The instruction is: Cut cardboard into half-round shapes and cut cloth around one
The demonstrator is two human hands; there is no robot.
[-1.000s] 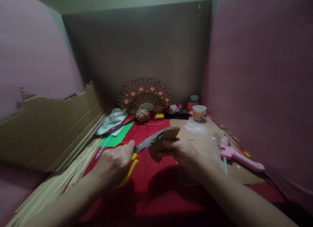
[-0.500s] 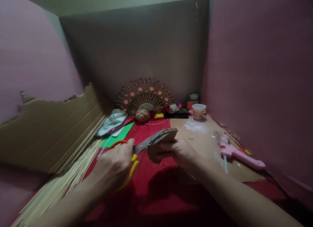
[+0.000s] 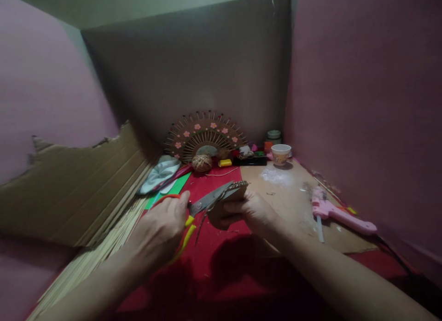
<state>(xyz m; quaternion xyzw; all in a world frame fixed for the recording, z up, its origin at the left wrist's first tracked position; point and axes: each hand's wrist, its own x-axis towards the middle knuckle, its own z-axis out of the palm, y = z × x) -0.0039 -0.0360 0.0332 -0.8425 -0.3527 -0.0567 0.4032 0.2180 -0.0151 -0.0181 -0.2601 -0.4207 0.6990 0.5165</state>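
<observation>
While torn corrugated cardboard [image 3: 76,194] leans at far left beside pale thin sticks [image 3: 91,261], the left hand [image 3: 162,224] is curled round the handles of orange-and-yellow scissors [image 3: 200,206], whose blades meet the edge of a curved cardboard piece [image 3: 217,214] above a red surface [image 3: 198,185]. The right hand [image 3: 254,211] pinches that piece at its right end. Beyond stands a cup [image 3: 280,158] with printed marks too small to read; at far right a pink glue gun [image 3: 340,214] lies on a flat sheet [image 3: 290,199].

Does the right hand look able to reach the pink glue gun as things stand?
Probably yes, once emptied: the right hand holds the cardboard piece, but nothing visible blocks its way to the pink glue gun.
</observation>
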